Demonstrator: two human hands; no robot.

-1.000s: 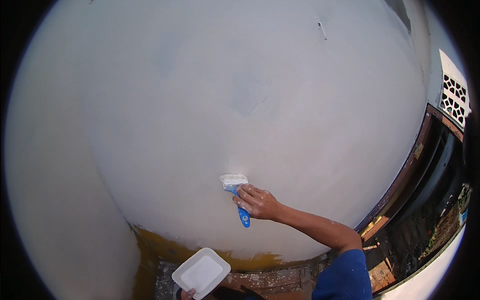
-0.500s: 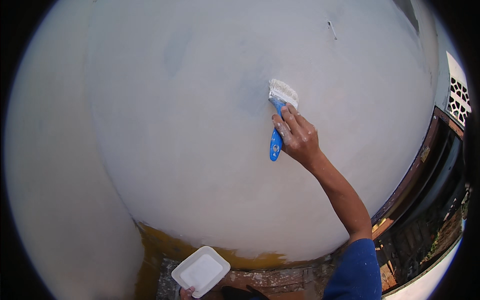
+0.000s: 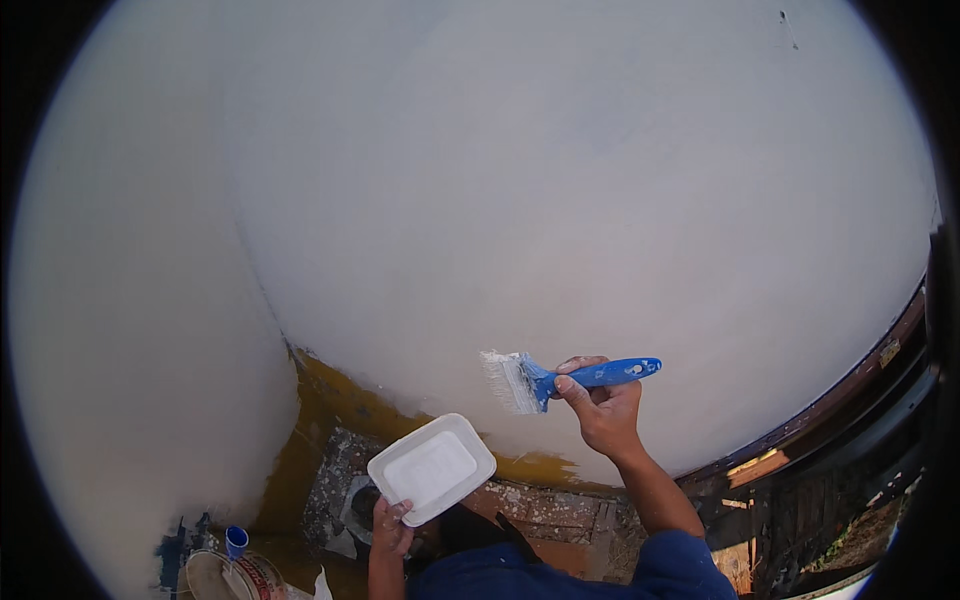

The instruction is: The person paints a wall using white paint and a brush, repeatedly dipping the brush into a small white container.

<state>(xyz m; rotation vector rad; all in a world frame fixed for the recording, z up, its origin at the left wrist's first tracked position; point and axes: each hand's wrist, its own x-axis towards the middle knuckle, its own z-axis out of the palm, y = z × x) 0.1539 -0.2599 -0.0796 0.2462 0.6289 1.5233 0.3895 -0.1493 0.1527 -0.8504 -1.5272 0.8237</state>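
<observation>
A wide paintbrush with a blue handle (image 3: 622, 372) is gripped in my right hand (image 3: 606, 408), its white, paint-coated bristles pointing left. It is held in front of the whitish wall (image 3: 560, 220), up and to the right of a shallow white tray (image 3: 470, 500). White paint (image 3: 432, 468) covers the bottom of that tray. At the tray's lower left corner, my left hand (image 3: 392, 528) pinches the rim with the thumb on top; its other fingers are partly hidden. White specks dot the fingers of my right hand.
Along the wall's foot runs a mustard-yellow band (image 3: 345, 400). A paint bucket (image 3: 215, 575) with a blue-handled tool (image 3: 236, 541) stands at the lower left. Paint-spattered floor (image 3: 335, 470) lies below. A dark wooden frame (image 3: 860, 375) edges the right side.
My right hand has brought the brush down off the upper wall and turned it sideways. The tray has come up slightly, the view has tilted down, and the bucket now shows.
</observation>
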